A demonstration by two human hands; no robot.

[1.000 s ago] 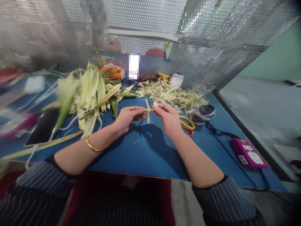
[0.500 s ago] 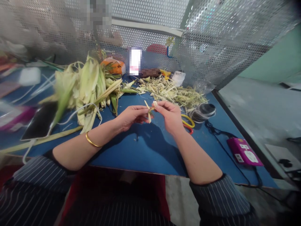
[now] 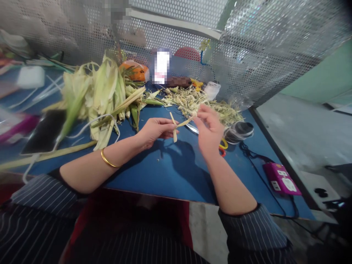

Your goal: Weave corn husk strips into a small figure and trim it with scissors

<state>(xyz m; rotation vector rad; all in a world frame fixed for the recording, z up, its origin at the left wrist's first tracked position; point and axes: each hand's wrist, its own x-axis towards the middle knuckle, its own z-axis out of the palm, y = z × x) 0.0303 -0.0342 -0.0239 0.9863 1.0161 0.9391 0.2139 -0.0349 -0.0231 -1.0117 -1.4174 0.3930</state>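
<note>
My left hand [image 3: 157,131] pinches a pale, narrow strip of corn husk [image 3: 184,122] where it crosses over itself, one short end pointing up and another down. The strip's other end is gripped by the fingertips of my right hand [image 3: 210,130], so it stretches between the two hands just above the blue table [image 3: 162,176]. Behind the right wrist, scissors [image 3: 223,145] with yellow and red handles lie partly hidden, their blade showing below the strip.
Whole corn husks [image 3: 106,88] are heaped at the left, beside a dark phone [image 3: 44,132] with a white cable. Shredded husk [image 3: 187,101] lies at the back. A wire spool [image 3: 239,131] and a purple power box [image 3: 282,179] are on the right. Perforated metal mesh [image 3: 181,22] stands behind.
My right hand has moved up and to the right, drawing out a longer piece of the strip. My left hand has stayed nearly in place, keeping its pinch.
</note>
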